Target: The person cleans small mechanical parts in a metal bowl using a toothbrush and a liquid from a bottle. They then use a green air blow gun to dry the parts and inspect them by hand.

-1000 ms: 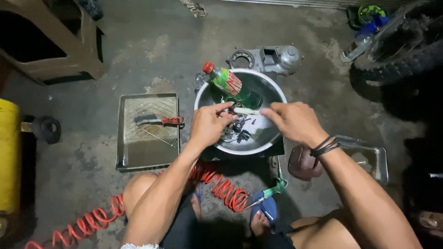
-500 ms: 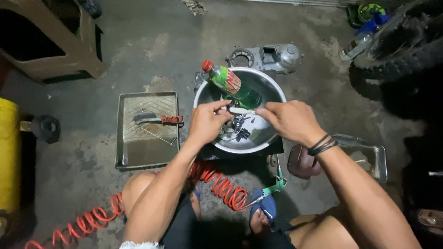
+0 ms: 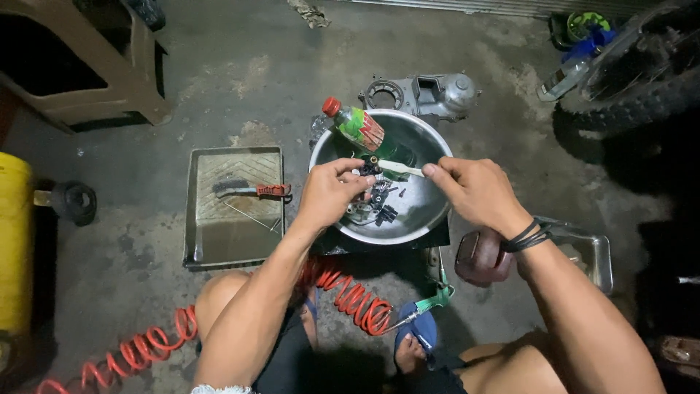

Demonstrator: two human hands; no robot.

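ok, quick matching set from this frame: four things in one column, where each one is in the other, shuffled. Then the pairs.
Things:
1. green bottle
2. red-handled brush
3. red coiled hose
4. grey engine cover

Places:
A. on the floor beyond the metal bowl
B. lying in the flat metal tray
C. leaning on the bowl's far rim, cap outward
D. on the floor by the person's legs

Pairs: 1-C, 2-B, 3-D, 4-A
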